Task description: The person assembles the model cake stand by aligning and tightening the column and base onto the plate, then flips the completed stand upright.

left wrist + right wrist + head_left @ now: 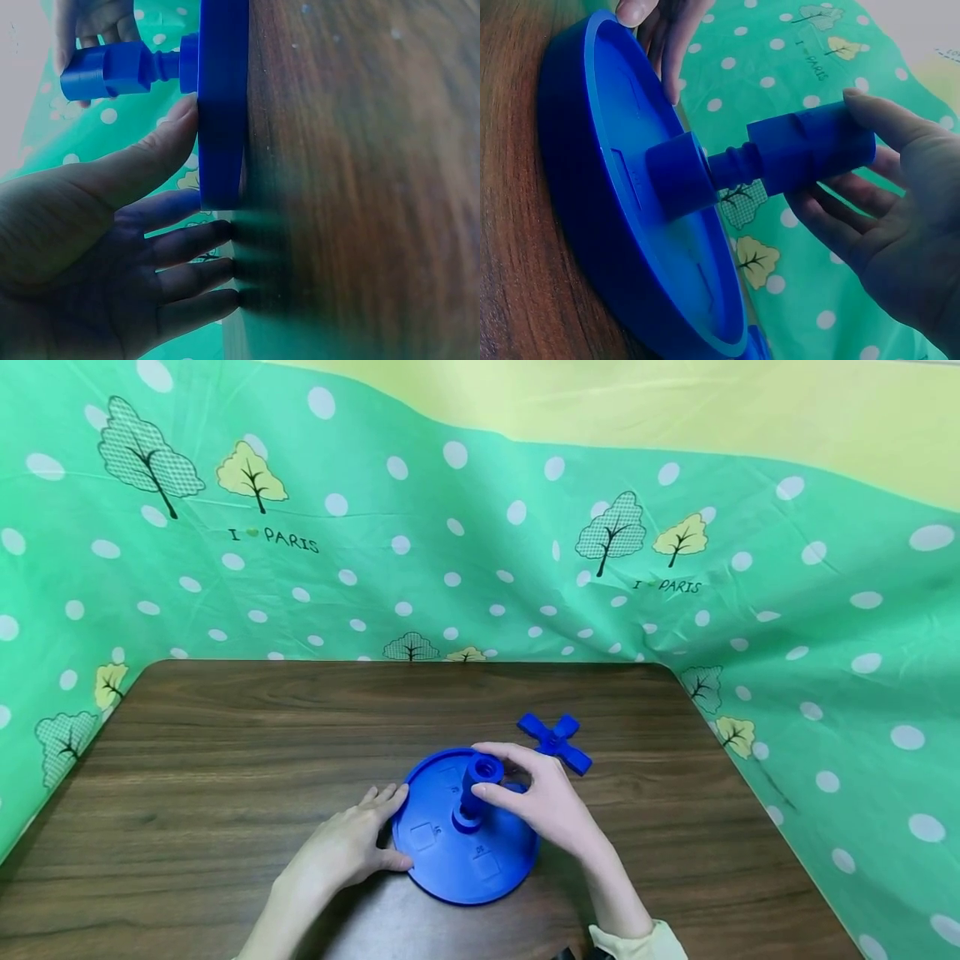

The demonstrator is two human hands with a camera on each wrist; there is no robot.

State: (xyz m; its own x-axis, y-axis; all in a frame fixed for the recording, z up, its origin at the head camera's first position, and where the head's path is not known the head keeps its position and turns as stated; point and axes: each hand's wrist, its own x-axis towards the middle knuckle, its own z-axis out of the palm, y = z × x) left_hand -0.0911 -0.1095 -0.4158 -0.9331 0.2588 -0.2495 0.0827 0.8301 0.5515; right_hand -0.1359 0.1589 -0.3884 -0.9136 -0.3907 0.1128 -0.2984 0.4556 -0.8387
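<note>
Right hand (551, 800) pinches the blue post (810, 150): align it square to the collar (679, 176) of the blue disc (450, 867). Left hand (348, 842) (uncurled) braces the rim (566, 142).

Spreads the left hand (352, 842) low, with fingers (386, 802) extended and thumb (393, 860) apart — pinches with the higher right hand (551, 797), on inward-slanting forearms (285, 906).
</note>
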